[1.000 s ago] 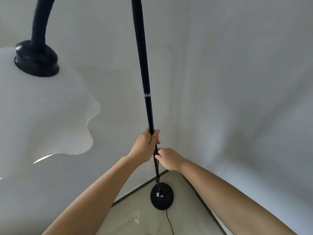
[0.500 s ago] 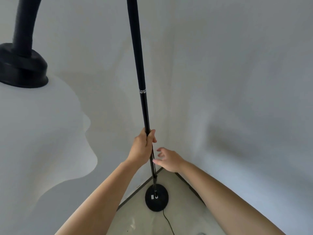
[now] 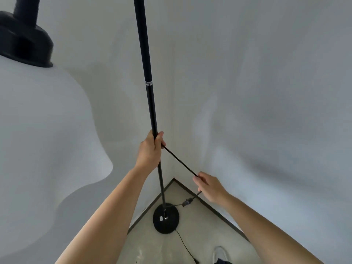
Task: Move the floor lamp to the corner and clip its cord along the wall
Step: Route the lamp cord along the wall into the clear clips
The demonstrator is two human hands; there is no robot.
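- Nearest to you, at the bottom edge, a pale shoe (image 3: 220, 253) shows on the floor (image 3: 152, 248), and a thin black cord (image 3: 183, 242) trails from the lamp base toward you.
- Your right hand (image 3: 210, 186) has its grip pinched together on a taut stretch of that cord; this stretch slants up and to the left from your fingers to the pole, meeting it just under your left hand.
- Below your right hand the cord drops to a small inline switch (image 3: 186, 202), which lies on the floor just beside the base.
- Your left hand (image 3: 149, 152) has its grip clamped around the floor lamp's pole (image 3: 150, 103), fingers wrapped fully round it.
- The pole's long axis runs near vertical, leaning slightly so its top sits left of its foot; a silver joint ring (image 3: 148, 82) marks it above your hand.
- The round black base (image 3: 166, 219) sits flat on the floor, close inside the corner where the two white walls (image 3: 266, 92) meet.
- At the far left, the white shade (image 3: 38, 130) hangs mouth down from its black cap (image 3: 22, 42).
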